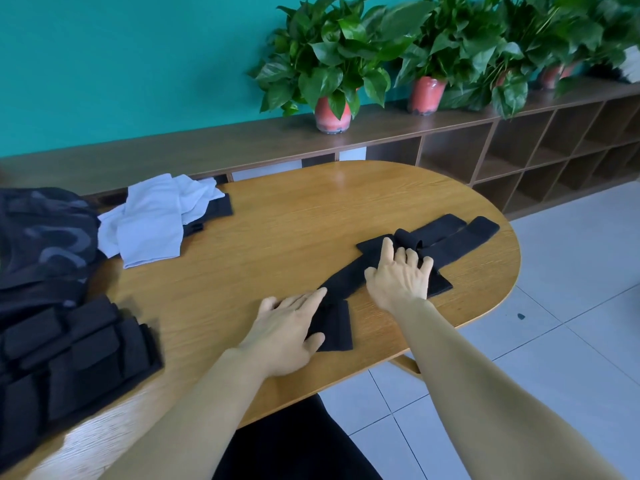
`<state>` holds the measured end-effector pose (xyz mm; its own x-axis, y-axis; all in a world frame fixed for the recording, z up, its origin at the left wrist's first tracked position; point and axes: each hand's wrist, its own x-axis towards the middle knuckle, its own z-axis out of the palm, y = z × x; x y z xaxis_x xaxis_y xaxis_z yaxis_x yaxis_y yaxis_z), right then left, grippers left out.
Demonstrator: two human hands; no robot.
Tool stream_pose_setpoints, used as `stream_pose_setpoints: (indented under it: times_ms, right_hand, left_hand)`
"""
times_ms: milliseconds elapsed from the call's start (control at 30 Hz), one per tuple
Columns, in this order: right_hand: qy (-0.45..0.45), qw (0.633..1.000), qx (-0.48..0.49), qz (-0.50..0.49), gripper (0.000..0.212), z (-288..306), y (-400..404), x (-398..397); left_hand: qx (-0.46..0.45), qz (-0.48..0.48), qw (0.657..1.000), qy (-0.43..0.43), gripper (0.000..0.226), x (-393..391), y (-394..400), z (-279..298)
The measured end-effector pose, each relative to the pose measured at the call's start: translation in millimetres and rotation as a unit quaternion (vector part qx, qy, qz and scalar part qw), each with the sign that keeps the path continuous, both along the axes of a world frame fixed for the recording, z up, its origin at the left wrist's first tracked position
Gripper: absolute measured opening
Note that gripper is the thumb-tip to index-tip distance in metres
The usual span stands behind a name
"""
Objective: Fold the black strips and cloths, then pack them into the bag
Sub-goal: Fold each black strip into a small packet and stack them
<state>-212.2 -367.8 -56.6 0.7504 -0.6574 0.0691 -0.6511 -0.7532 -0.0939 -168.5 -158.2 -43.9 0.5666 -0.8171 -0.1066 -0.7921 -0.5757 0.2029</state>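
Black soft strips (pixel 349 275) crossed on woodgrain oval table (pixel 294 216); left hand (pixel 287 337), right hand (pixel 401 278) pressing flat, grip loose.

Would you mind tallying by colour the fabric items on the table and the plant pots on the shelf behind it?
Black fabric: 4 (strips, bag, pouched piece, piece under the cloths)
White cloths: 1 heap, number unclear
Red pots: 3 clearly seen ()
Total: 8

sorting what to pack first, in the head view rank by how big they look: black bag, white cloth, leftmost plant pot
1. black bag, though it sits nearest the camera
2. white cloth
3. leftmost plant pot, farthest away, so true size is unsure
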Motion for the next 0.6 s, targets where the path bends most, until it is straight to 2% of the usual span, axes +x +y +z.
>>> stream_pose_setpoints:
  times_ms: [167,333,467,600]
  right_hand:
    - [0.015,1.000,-0.007,-0.002,0.063,-5,1,0]
    - [0.016,0.999,-0.029,0.007,0.059,-4,13,2]
    - [-0.047,0.992,-0.050,0.108,0.055,5,47,9]
    - [-0.104,0.968,-0.037,0.227,0.063,13,89,16]
  left_hand:
    - [0.028,0.068,0.997,-0.033,0.066,-3,26,-3]
    - [0.007,0.121,0.992,-0.040,0.069,-8,44,-11]
    - [-0.045,0.133,0.990,-0.028,0.068,-8,59,-17]
    - [-0.120,0.140,0.982,-0.046,0.057,-2,77,-21]
